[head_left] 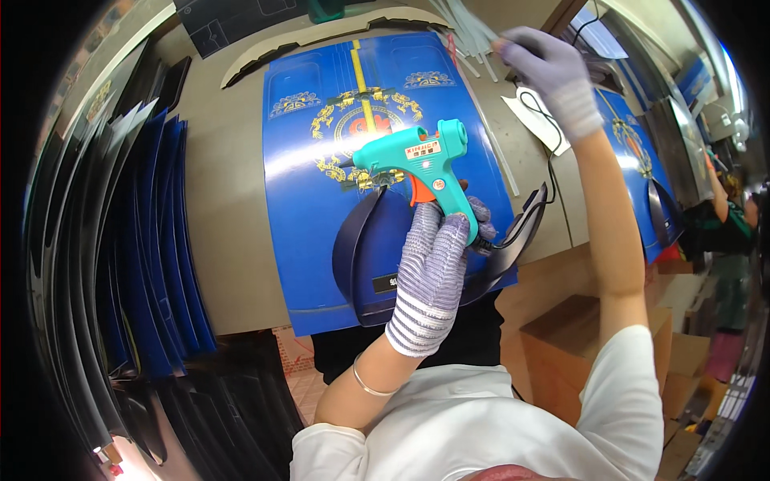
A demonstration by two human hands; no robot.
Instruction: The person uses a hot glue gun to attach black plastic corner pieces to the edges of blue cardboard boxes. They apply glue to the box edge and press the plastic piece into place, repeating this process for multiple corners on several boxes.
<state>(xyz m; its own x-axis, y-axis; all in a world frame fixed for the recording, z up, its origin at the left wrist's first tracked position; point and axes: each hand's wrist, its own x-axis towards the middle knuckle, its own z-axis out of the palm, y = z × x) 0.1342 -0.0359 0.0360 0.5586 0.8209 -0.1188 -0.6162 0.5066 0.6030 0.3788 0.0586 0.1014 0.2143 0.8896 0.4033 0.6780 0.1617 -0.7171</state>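
My left hand [433, 268], in a striped knit glove, grips a teal glue gun [417, 164] with an orange trigger, held above a large blue printed card sheet [313, 224] with gold ornament. Its nozzle points left over the gold emblem. A dark blue curved piece [357, 256] lies on the sheet under the hand. My right hand [553, 76], also gloved, reaches to the far right of the table and closes on a bunch of clear glue sticks [473, 36]. The gun's black cord [553, 172] runs off to the right.
A fanned stack of dark blue sheets [152, 240] lies along the left side of the table. More blue printed sheets [642, 160] lie at the right. Cardboard boxes [577, 345] stand below the table's edge. Another person [726, 216] works at the far right.
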